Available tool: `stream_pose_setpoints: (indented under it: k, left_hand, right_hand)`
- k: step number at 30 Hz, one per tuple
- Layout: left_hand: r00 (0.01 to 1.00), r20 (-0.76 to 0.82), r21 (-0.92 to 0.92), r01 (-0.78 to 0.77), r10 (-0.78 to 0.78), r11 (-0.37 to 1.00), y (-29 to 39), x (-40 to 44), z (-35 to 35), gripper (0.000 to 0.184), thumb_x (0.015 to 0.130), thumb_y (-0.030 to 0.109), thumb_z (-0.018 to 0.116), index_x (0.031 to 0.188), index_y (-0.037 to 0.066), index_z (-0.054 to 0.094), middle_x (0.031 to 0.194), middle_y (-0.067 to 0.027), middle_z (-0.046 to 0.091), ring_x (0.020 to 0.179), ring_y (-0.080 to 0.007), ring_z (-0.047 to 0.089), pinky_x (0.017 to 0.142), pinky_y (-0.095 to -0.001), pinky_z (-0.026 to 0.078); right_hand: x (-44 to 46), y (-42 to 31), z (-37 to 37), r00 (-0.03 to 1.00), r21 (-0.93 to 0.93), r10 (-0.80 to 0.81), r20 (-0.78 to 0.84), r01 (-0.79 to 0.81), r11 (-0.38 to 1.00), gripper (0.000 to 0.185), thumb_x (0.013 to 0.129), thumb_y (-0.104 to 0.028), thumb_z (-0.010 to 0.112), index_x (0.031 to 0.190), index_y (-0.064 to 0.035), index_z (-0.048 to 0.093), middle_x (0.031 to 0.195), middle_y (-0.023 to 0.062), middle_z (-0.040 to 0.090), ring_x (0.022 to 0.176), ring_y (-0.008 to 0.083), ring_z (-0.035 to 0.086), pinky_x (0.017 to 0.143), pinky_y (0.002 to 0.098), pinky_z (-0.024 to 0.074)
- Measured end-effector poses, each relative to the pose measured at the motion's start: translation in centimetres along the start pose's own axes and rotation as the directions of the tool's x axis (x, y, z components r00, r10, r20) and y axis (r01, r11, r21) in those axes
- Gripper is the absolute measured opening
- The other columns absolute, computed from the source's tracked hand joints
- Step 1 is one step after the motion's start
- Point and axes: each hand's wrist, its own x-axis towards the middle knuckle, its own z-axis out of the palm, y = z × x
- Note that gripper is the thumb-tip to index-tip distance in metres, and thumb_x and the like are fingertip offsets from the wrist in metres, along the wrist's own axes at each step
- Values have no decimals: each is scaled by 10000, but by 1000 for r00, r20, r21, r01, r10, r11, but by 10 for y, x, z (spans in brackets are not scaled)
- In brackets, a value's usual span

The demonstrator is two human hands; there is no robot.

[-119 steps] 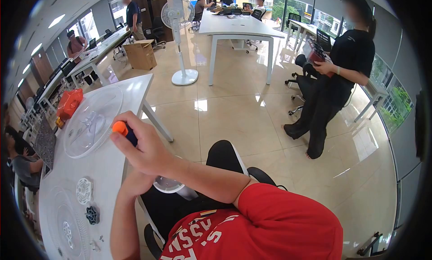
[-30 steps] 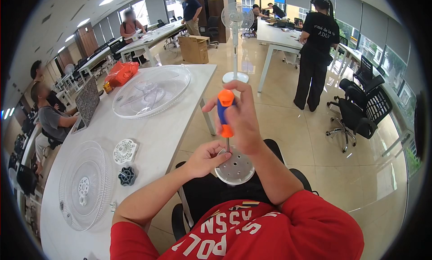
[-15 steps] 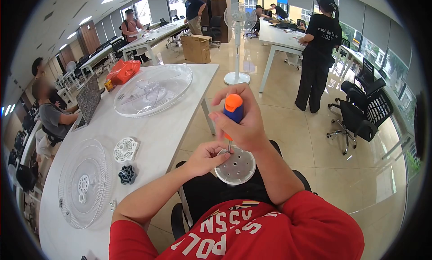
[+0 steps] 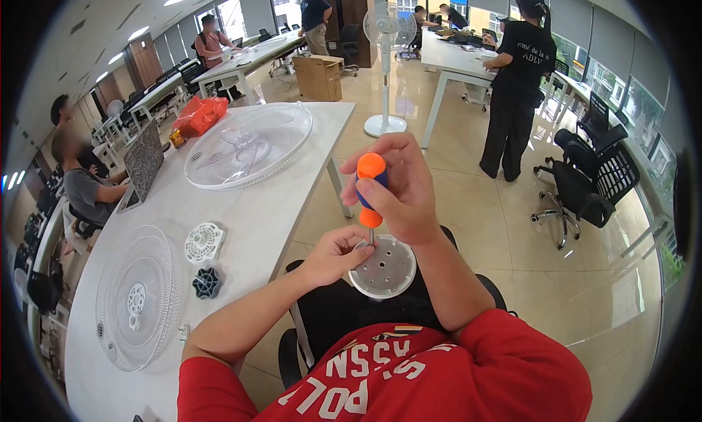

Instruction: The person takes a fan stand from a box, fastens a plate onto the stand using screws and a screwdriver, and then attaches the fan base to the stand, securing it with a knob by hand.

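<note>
Head view shows the person's right hand (image 4: 404, 193) wrapped around the handle of an orange-and-blue screwdriver (image 4: 371, 168), thumb laid across the front and fingers curled behind it. The screwdriver stands nearly upright, its metal shaft running down to the upper-left part of a round grey metal disc with a white rim (image 4: 387, 270). The disc lies directly below the hands, in front of the person's black-trousered lap, and several holes dot its face.

The left hand (image 4: 330, 257) comes in from the side, its thumb and forefinger close together at the foot of the shaft, over the disc's edge; whether they pinch the shaft, the rim or something small cannot be told. Whether the tip sits in a screw is hidden too.

Beside the left forearm is a long white table (image 4: 245, 268). On it lie a clear round fan grille (image 4: 157, 276), a white slotted plastic disc (image 4: 205, 244) and, just beside that, a dark lobed knob (image 4: 207, 283). Farther along are a second, shallow round grille with translucent blades (image 4: 248, 150), a crumpled orange-red plastic bag (image 4: 199, 116) and a speckled grey laptop (image 4: 144, 159). Beyond the table's far end stands a white pedestal fan (image 4: 386, 93).
</note>
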Motion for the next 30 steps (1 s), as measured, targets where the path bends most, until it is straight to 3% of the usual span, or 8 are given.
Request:
stream_pose_setpoints:
  k: [2, 8, 10, 13, 19, 23, 26, 30]
  left_hand:
    - [1000, 10, 1, 10, -10, 1000, 0, 0, 0, 169, 1049, 111, 642, 1199, 33, 641, 929, 17, 699, 853, -36, 639, 743, -219, 492]
    - [998, -27, 44, 51, -50, 998, 2, 0, 3, 202, 1045, 145, 662, 1196, 15, 693, 981, -5, 729, 874, -43, 643, 778, -228, 503]
    - [996, -88, 85, 22, -14, 996, 4, 1, 8, 210, 1047, 187, 657, 1149, 14, 715, 922, 21, 703, 784, -28, 584, 690, -218, 456]
    - [998, -58, 97, 42, -36, 994, 3, 0, 4, 232, 1057, 179, 647, 1201, 6, 706, 1007, -17, 743, 906, -57, 653, 839, -252, 521]
    - [998, -25, 59, 67, -65, 996, 7, -2, 5, 208, 1038, 136, 669, 1200, 9, 700, 1010, -24, 741, 889, -54, 657, 810, -237, 521]
    - [998, -27, 73, 58, -56, 996, 12, 0, 8, 191, 1028, 114, 677, 1192, 15, 679, 978, -16, 732, 862, -52, 655, 765, -228, 510]
    - [995, -26, 71, 93, -92, 993, 18, 2, 10, 168, 1027, 108, 674, 1171, 23, 659, 962, -4, 720, 847, -48, 648, 744, -229, 497]
    - [991, -22, 77, 134, -133, 988, 21, 1, 12, 144, 1019, 93, 664, 1148, 33, 645, 896, 19, 680, 810, -46, 630, 740, -232, 488]
  right_hand:
    - [-1, -1, 1, 1000, 73, 29, 13, -30, 997, 353, 952, -7, 658, 1259, -58, 491, 1108, 118, 672, 825, 94, 628, 693, 255, 530]
    - [-2, 7, -9, 999, 14, 25, 23, -26, 1000, 349, 1018, -115, 593, 1342, -53, 479, 968, 99, 687, 784, 69, 594, 637, 220, 486]
    - [1, 1, -11, 993, 221, 84, 88, -101, 970, 370, 1029, -138, 553, 1379, -42, 482, 945, 97, 690, 786, 75, 594, 667, 225, 485]
    - [0, 3, -15, 988, 117, 117, 96, -128, 985, 378, 1029, -143, 552, 1383, -27, 491, 993, 109, 693, 796, 90, 601, 713, 256, 510]
    - [-3, 6, 4, 998, 9, -55, 16, 55, 998, 359, 1019, -96, 564, 1352, -39, 446, 1038, 128, 670, 793, 93, 601, 729, 278, 536]
    - [-8, 0, -1, 999, -36, 24, 49, -22, 999, 352, 1014, -65, 552, 1343, -55, 427, 1026, 131, 663, 771, 79, 589, 711, 269, 531]
    - [-9, 2, -4, 999, 161, 35, 28, -39, 986, 330, 1023, -70, 539, 1339, -57, 444, 1029, 131, 661, 742, 69, 573, 689, 259, 517]
    - [-6, -7, 0, 994, 124, 109, 32, -112, 986, 311, 1014, -51, 547, 1315, -49, 467, 1060, 114, 656, 832, 75, 584, 690, 248, 500]
